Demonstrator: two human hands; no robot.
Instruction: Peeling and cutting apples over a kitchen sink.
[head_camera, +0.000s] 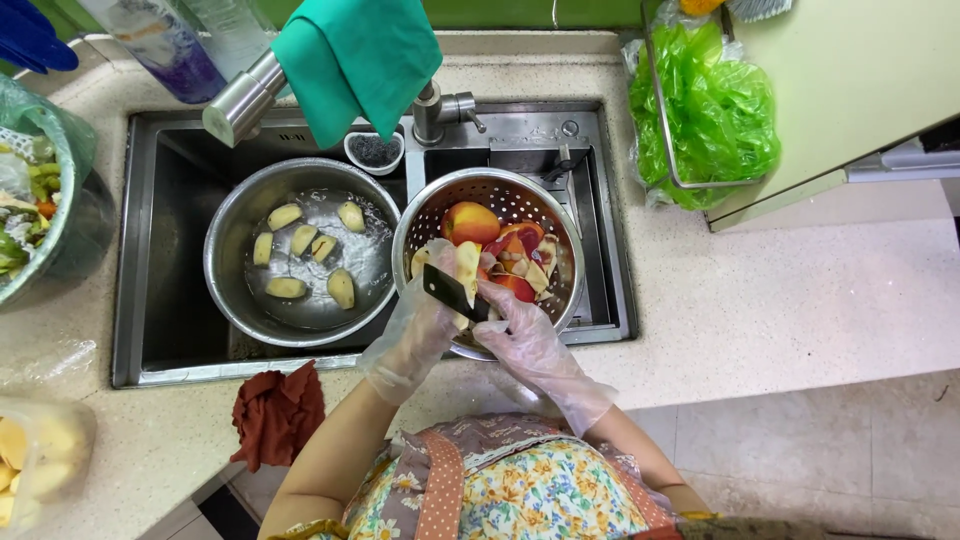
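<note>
Two hands in thin clear plastic gloves work over a kitchen sink, seen from above. The left hand (425, 320) is closed around a pale peeled piece of fruit (467, 268), holding it just above a metal colander (445, 205). The right hand (525, 335) grips a knife (450, 291) with a dark blade, and the blade lies against the piece of fruit.

The colander sits in the right half of the sink (150, 250). Inside it are a whole peach (470, 222), red and orange, and a heap of red and cream peelings (520, 262).

In the left half of the sink stands a round steel bowl (225, 265) of water with seven peeled, pale yellow fruit pieces (341, 288) floating in it. A tap (245, 100) reaches over the bowl, with a green cloth (360, 60) draped across it. A small dark cup (374, 151) sits behind, between the two halves.

On the speckled countertop (760, 310), a dark red rag (278, 412) lies at the sink's front edge. At far left is a bag-lined bin of vegetable scraps (25, 205), and at lower left a clear container (35, 460) of yellow pieces. A green plastic bag (710, 110) hangs in a wire rack at upper right. The person wears a floral apron (540, 495).
</note>
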